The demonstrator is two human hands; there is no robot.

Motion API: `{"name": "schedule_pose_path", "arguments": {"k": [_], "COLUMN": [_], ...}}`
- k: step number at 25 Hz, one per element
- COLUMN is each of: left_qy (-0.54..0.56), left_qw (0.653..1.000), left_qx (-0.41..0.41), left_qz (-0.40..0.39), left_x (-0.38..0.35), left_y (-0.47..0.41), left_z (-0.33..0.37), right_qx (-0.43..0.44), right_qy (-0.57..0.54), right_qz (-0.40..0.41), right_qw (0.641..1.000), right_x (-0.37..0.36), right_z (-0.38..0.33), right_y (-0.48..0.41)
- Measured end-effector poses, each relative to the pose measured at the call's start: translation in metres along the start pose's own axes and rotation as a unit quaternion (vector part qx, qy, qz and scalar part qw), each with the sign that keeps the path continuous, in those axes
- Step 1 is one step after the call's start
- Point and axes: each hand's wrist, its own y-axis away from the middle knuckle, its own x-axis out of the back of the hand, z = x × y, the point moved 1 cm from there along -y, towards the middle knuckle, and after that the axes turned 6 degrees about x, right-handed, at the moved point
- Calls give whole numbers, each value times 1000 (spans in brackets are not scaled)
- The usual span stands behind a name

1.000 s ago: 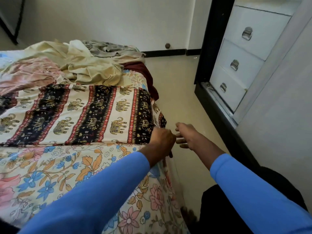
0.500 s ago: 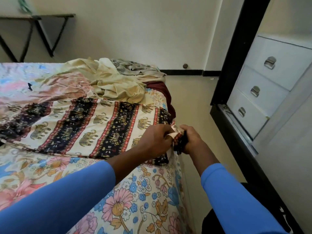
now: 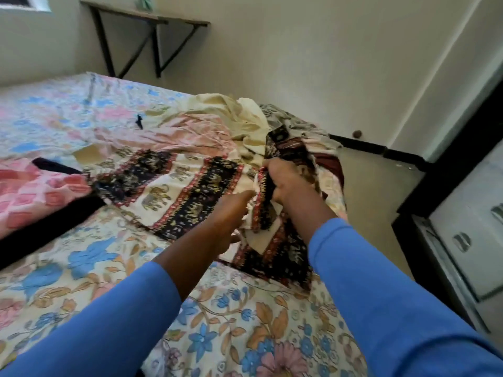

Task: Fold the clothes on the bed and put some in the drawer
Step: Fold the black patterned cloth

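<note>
A cream cloth with dark elephant-print bands [image 3: 174,183] lies across the floral bed [image 3: 114,270]. Its right end is bunched and lifted off the bed. My right hand [image 3: 285,180] is closed around that bunched end. My left hand [image 3: 231,216] grips the cloth's edge just to the left, touching the same bundle. Behind it lie a pink garment [image 3: 174,131], a cream garment [image 3: 234,110], a grey one [image 3: 288,118] and a maroon one [image 3: 330,164] in a loose pile. White drawers with metal handles [image 3: 473,221] stand at the right, all closed.
A pink checked cloth over a dark band [image 3: 40,197] lies at the bed's left. A wall shelf on black brackets [image 3: 147,31] hangs above the bed's head. Bare floor [image 3: 373,186] runs between the bed and the black-framed cabinet.
Both hands have closed on the elephant-print cloth's right end and gathered it up off the bed's edge. The view has swung left and up the bed.
</note>
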Motion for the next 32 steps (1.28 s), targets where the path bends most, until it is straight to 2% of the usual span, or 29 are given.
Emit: {"name": "schedule_pose_path", "arguments": {"k": [3,5,8,13,15,16,18,20,22,24,25,27,28,29,31,32], "left_qy": [107,105,-52,-103,-217,-309,-448,-510,-537,-574,-591,-612,-620,-625,-618,-608], "left_qw": [993,993,993,994,973,944,866,813,774,739,732,739,743,745,754,760], "left_qx": [34,20,2,4,-39,-67,-109,-144,-225,-269,-256,-196,-165,-148,-146,-154], "left_qz": [31,58,106,25,61,98,192,242,250,229,223,202,190,180,171,173], "left_x": [53,80,112,136,133,131,126,117,103,89,85,84,86,88,92,92], "left_y": [-24,-40,-48,-54,-57,-57,-56,-55,-64,-73,-76,-82,-84,-85,-83,-82], "left_z": [8,14,15,9,8,7,5,6,11,11,8,0,-5,-7,-5,-4], "right_qx": [-64,-86,-102,-53,28,100,235,308,278,186,166,222,254,254,187,157], "right_qy": [41,87,94,153,146,162,255,367,491,595,632,677,669,625,485,434], "right_qz": [-53,-78,-113,-98,-107,-102,-58,24,84,61,27,9,33,91,229,272], "right_qw": [996,989,984,982,983,976,936,877,821,780,757,702,698,733,823,844], "right_x": [-83,-118,-143,-147,-142,-134,-103,-59,-8,35,49,64,63,64,72,74], "right_z": [38,63,82,65,56,52,40,32,35,48,56,59,50,39,23,21], "right_y": [-8,-19,-33,-37,-38,-40,-45,-49,-58,-64,-67,-81,-88,-99,-120,-118]}}
